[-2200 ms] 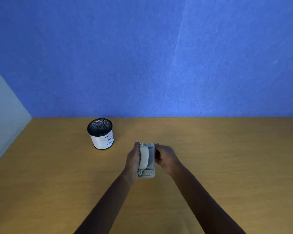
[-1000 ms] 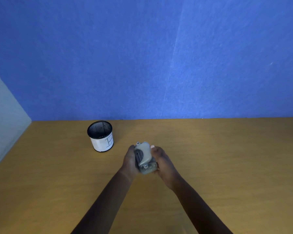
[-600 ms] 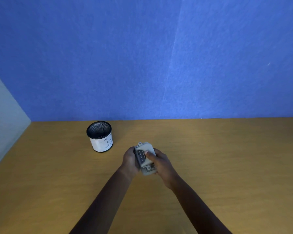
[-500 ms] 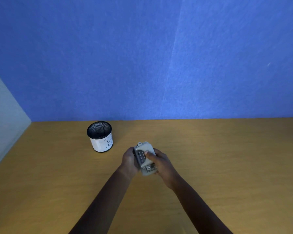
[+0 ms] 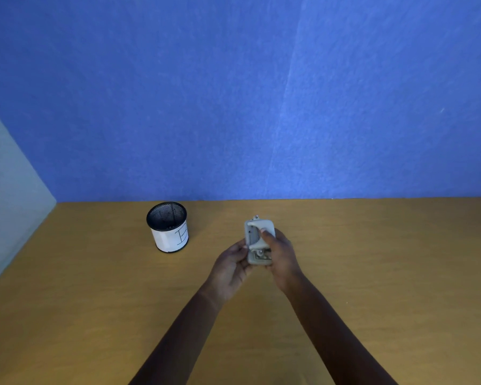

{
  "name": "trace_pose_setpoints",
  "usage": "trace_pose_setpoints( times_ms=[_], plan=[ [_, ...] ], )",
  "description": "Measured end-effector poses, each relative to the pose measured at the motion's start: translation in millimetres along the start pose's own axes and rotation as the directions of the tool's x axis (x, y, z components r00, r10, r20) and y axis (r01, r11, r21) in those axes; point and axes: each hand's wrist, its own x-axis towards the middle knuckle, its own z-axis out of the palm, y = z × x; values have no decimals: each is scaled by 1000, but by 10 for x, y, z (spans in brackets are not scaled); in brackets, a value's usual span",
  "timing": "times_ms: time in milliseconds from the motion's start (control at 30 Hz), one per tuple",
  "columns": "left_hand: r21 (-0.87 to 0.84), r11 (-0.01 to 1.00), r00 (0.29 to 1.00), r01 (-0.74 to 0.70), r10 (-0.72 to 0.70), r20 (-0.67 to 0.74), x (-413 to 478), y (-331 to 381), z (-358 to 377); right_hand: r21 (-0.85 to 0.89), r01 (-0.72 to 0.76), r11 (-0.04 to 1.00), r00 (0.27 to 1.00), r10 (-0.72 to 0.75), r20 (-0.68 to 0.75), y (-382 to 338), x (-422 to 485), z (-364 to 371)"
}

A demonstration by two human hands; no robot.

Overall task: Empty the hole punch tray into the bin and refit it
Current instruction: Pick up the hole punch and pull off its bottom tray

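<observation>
A small grey hole punch [image 5: 257,240] is held above the middle of the wooden table, its handle side facing me and its long axis pointing away. My left hand [image 5: 231,266] grips its lower left edge from below. My right hand [image 5: 282,255] wraps its right side, thumb resting on the handle. The tray on its underside is hidden from view. The bin [image 5: 168,226], a black mesh cup with a white paper band, stands upright on the table to the left of the punch, apart from both hands.
The wooden table [image 5: 372,273] stretches to a blue wall behind. A pale panel [image 5: 9,212] closes the left side.
The punch has gone from lying flat on the table to being lifted and tilted in both hands. Since half a second ago it has turned more upright, and my left hand has slid lower.
</observation>
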Motion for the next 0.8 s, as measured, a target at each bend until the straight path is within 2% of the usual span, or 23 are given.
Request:
trace_pose_setpoints(
  times_ms=[167,367,600,800],
  plan=[
    [-69,998,998,-12,15,55,-39,-47,49,67,5,998,998,-1,-56,-72,58,14],
    [-110,993,994,-48,58,92,-62,-52,47,92,-11,996,1000,13,-19,-95,57,-16],
    [-79,994,991,-75,83,101,-78,-83,-5,124,-74,990,997,72,18,-103,83,-44],
    [-131,990,994,-47,59,87,-67,-84,-21,88,-71,994,997,67,38,-104,74,-59]
  ],
)
